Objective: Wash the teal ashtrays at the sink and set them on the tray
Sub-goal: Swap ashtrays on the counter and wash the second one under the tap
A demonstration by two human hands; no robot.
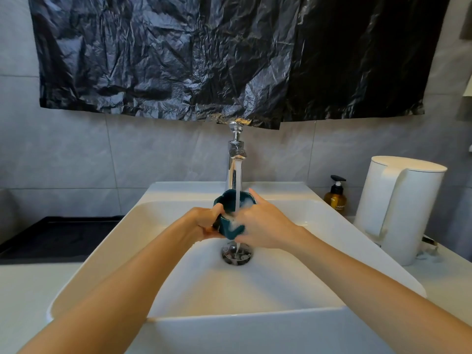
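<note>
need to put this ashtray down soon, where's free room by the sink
The dark tray left of the sink looks bare where visible, and bare counter lies in front of it. The right side is crowded: white kettle and soap bottle stand there, leaving only a front strip of counter.

1. On my screen I see two arms, both bare from the frame's lower edge to the fingertips. Anything worn higher up lies outside my view.
2. The left forearm (122,272) is long and slender and narrows evenly to the wrist. The wide lens swells it near the camera.
3. The left hand (204,222) shows me smooth knuckles and a thumb. Its nails are too small to judge.
4. The right forearm (357,272) matches the left in build, with soft shadow along its underside.
5. The right hand (263,226) shows a broad, smooth back. A trace of white foam sits by its fingers (254,196).
</note>
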